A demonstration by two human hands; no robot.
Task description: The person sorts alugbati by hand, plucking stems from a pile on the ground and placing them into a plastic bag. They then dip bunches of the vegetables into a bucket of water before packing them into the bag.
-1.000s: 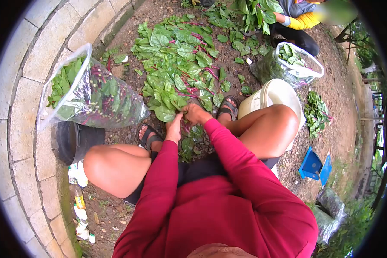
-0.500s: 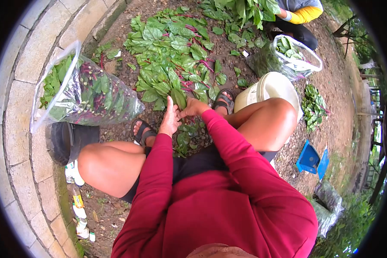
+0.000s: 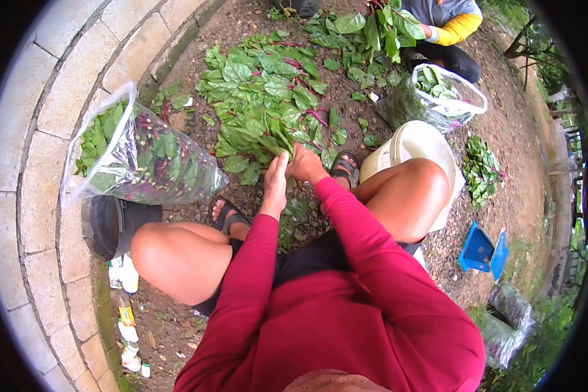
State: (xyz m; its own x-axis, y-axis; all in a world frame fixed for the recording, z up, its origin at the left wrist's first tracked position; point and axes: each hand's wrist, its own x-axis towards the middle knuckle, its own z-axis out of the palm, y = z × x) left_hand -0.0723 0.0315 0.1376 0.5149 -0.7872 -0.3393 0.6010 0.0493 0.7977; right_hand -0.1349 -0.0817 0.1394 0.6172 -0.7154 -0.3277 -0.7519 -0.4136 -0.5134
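Between my feet and beyond them, a heap of green leaves with pink stems (image 3: 261,85) covers the ground. At its near edge my left hand (image 3: 276,179) rests upright against a small bunch of leaves (image 3: 276,142), its fingers straight. Beside it on the right, my right hand (image 3: 305,163) has its fingers closed round the base of that bunch. The two hands touch or nearly touch. Some loose leaves (image 3: 297,212) lie beneath my wrists.
A clear bag of leaves (image 3: 170,160) leans at left above a black pot (image 3: 104,225). At right are a white bucket (image 3: 379,160), another filled bag (image 3: 431,98) and a blue dustpan (image 3: 477,248). A co-worker (image 3: 447,32) holds leaves at the top.
The view has shifted, so most things sit slightly lower and to the right. My hands have moved with the leaves between them, and the co-worker's bunch hangs lower.
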